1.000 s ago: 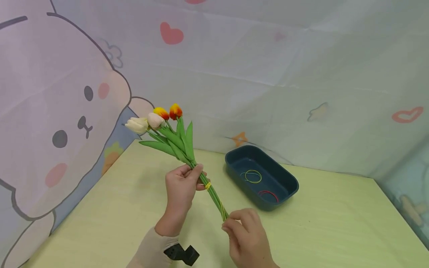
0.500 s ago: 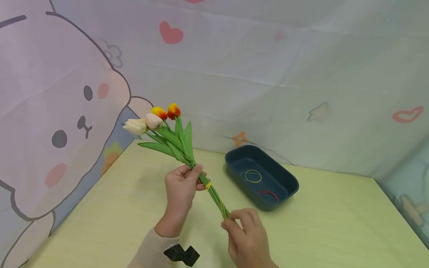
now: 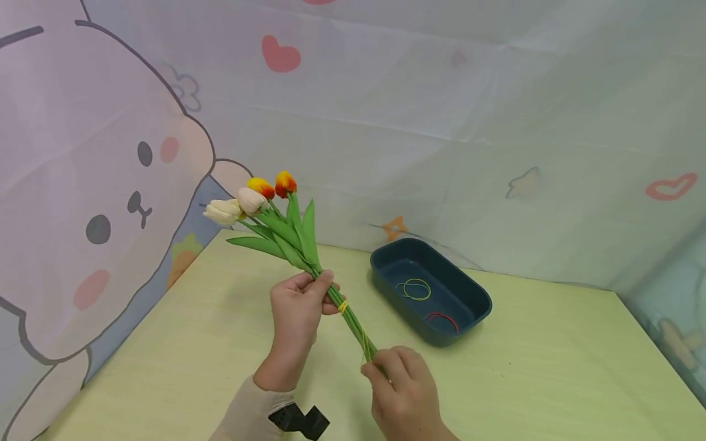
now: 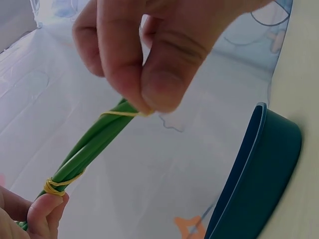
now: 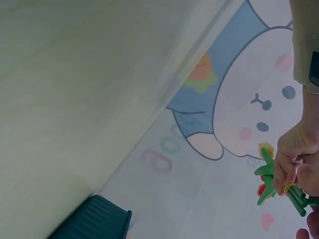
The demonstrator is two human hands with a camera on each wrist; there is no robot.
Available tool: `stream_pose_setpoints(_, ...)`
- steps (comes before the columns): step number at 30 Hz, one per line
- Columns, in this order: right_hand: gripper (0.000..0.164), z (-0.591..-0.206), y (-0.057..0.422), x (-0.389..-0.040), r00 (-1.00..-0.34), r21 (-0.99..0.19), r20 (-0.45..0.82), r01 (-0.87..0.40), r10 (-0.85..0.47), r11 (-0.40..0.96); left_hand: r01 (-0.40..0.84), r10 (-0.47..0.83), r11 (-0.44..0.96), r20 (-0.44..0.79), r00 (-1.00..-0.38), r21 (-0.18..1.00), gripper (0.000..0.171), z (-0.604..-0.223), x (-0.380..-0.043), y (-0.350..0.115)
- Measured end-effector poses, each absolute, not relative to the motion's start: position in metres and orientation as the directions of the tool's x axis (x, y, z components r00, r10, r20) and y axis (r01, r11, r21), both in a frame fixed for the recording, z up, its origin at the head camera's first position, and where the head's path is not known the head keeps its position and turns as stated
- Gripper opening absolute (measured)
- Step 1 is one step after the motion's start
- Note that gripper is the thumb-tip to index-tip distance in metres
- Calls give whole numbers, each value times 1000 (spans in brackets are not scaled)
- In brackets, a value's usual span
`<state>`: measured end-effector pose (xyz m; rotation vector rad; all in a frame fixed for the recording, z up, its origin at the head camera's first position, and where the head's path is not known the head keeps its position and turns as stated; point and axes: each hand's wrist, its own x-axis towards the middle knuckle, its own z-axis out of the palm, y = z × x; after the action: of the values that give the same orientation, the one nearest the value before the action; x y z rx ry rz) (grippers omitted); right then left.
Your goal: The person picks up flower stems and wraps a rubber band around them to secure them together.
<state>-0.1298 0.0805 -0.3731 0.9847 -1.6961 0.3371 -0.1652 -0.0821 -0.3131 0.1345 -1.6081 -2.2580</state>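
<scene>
My left hand (image 3: 298, 312) grips a bunch of tulips (image 3: 287, 229) by the green stems, just under the leaves. The flower heads, white, pale pink and orange-yellow, lean to the upper left. A yellow rubber band (image 3: 342, 306) is wound round the stems beside my left fingers. From there a stretch of it runs along the stems to their lower ends. My right hand (image 3: 405, 392) pinches that stretched part between thumb and forefinger at the stem ends, as the left wrist view shows with the band strand (image 4: 119, 114) meeting the fingertips.
A dark blue tray (image 3: 480, 306) stands on the pale yellow-green table (image 3: 551, 367) right of the bunch. It contains a yellow-green ring band (image 3: 416, 299) and a red band (image 3: 449, 320). A printed curtain (image 3: 386, 122) hangs behind the table.
My right hand has turned slightly and shifted a little left at the stem ends, the band still in its pinch. The flower heads have drifted slightly left; my left hand keeps its grip.
</scene>
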Motion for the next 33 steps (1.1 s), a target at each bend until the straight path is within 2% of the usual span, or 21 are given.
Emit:
stream_pose_setpoints(11,33,-371,82,-140,73,339,901,-732,-427,591,233,-335,-298,127,-933,926,22,-316,-165,-76)
stream_pose_setpoints(16,31,-369,82,-142,78,316,915,-749,-396,582,239,-341,-291,133,-931,926,22,-319,-168,-75)
stream_pose_setpoints(19,29,-370,81,-142,29,253,932,-768,-362,589,266,-344,-261,168,-924,928,21,-321,-168,-75)
stream_pose_setpoints(26,29,-376,83,-141,-131,77,951,-779,-281,622,369,-365,-150,295,-883,917,16,-323,-165,-72)
stream_pose_setpoints(33,28,-381,86,-141,-204,11,948,-747,-245,664,420,-366,-93,362,-858,903,15,-323,-163,-69)
